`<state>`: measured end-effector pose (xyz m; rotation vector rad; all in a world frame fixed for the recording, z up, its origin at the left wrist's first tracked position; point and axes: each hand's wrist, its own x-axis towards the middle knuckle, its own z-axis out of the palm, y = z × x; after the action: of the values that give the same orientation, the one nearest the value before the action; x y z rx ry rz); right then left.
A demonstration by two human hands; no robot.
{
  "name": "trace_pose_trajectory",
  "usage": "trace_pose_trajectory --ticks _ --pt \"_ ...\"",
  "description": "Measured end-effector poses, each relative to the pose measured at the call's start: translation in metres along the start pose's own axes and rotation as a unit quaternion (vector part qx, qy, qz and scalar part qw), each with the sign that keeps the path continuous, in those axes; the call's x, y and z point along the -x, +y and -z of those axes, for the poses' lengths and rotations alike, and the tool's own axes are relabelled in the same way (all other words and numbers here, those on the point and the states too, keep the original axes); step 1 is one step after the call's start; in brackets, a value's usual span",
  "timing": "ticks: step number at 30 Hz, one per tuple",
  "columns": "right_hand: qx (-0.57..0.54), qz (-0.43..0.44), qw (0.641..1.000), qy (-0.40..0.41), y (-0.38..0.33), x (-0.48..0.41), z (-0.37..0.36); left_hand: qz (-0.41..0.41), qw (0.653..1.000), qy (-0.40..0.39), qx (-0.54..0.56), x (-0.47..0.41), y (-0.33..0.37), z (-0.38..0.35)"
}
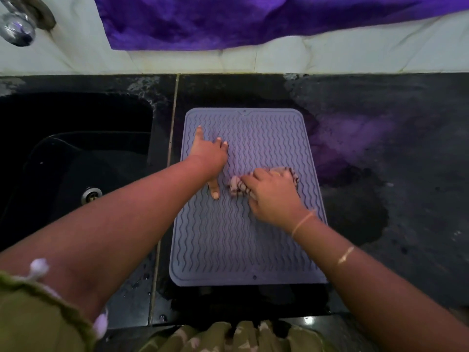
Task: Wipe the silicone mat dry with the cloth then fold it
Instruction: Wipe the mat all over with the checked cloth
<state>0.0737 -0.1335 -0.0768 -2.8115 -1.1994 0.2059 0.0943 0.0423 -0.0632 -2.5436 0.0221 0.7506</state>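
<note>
The mat (247, 199) is laid flat on the dark bench (380, 174) at the centre of the frame, its long axis running from bottom to top. The cloth (237, 187) is bunched at mid-mat under the right hand (272, 196), whose fingers are closed over it. The left hand (209, 154) is spread open and pressed flat on the mat's upper left, holding nothing.

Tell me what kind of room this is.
Most likely a home kitchen counter. A dark sink with a drain sits left of a black stone countertop, a chrome tap is mounted on the tiled wall, and a ribbed silicone mat lies on the counter.
</note>
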Motion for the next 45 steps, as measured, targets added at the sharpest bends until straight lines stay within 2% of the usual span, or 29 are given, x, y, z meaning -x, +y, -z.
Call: trace_pose_trajectory --ticks 5,7,9,12,14,16,18,20,27,31,34,36,37,41,45 --pt "-0.023 0.025 0.999 -0.002 -0.010 0.053 -0.007 0.005 0.999 -0.013 0.029 0.010 0.000 0.003" --pt "-0.085 0.004 0.996 -0.028 -0.004 0.052 0.000 0.005 0.999 -0.032 0.043 0.016 -0.003 0.000" --pt "-0.146 -0.029 0.989 -0.013 0.006 0.035 0.012 -0.004 0.997 -0.029 0.073 0.023 -0.004 -0.002" --pt "-0.135 -0.073 0.987 0.038 0.020 -0.007 0.026 -0.025 0.982 -0.027 0.185 0.034 0.001 -0.006" --pt "-0.093 -0.084 0.992 -0.025 0.018 -0.026 0.029 -0.046 0.974 -0.059 0.214 0.045 0.011 -0.013" --pt "-0.021 -0.059 0.994 -0.089 0.008 -0.029 0.021 -0.047 0.978 -0.066 0.194 0.052 0.020 -0.022" --pt "0.027 -0.025 0.995 -0.087 -0.001 -0.017 0.014 -0.032 0.979 -0.058 0.195 0.054 0.022 -0.027" --pt "0.017 0.003 0.997 -0.073 -0.002 0.003 0.009 -0.028 0.978 -0.053 0.201 0.054 0.022 -0.026" --pt "-0.017 0.130 0.986 -0.106 -0.008 0.083 0.001 -0.017 0.975 -0.063 0.213 0.050 0.024 -0.029" --pt "-0.067 0.147 0.975 -0.151 -0.002 0.093 0.013 -0.015 0.973 -0.062 0.220 0.051 0.024 -0.032" --pt "-0.118 0.089 0.987 -0.067 0.004 0.073 0.021 -0.015 0.972 -0.061 0.225 0.053 0.024 -0.030" --pt "-0.096 0.032 0.995 0.008 0.005 0.052 0.022 -0.007 0.973 -0.060 0.221 0.053 0.026 -0.027" --pt "-0.077 0.008 0.997 0.015 0.003 0.043 0.022 -0.003 0.974 -0.060 0.219 0.053 0.026 -0.027" --pt "-0.003 0.018 0.997 -0.070 -0.013 0.040 0.005 -0.001 0.975 -0.061 0.215 0.052 0.026 -0.027" --pt "0.005 0.073 0.996 -0.048 -0.010 0.076 0.000 -0.005 0.974 -0.062 0.220 0.050 0.025 -0.030"
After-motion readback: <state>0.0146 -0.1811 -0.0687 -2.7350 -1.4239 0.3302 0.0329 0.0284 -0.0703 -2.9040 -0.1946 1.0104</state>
